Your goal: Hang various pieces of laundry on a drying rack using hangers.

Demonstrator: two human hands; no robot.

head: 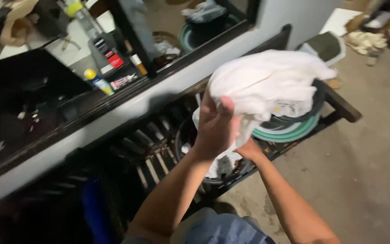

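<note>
Both my hands hold a bunched white cloth above a dark slatted bench. My left hand grips the cloth from the near side, fingers pointing up. My right hand is mostly hidden under the hanging cloth, with only the wrist showing. The cloth's lower end hangs into a dark round basin on the bench. Behind the cloth sit stacked basins, a black one on a green one.
A grey window ledge runs along the wall above the bench. Behind the glass stand bottles, one with a yellow cap. On the concrete floor at the far right lie a folded cloth and other clutter.
</note>
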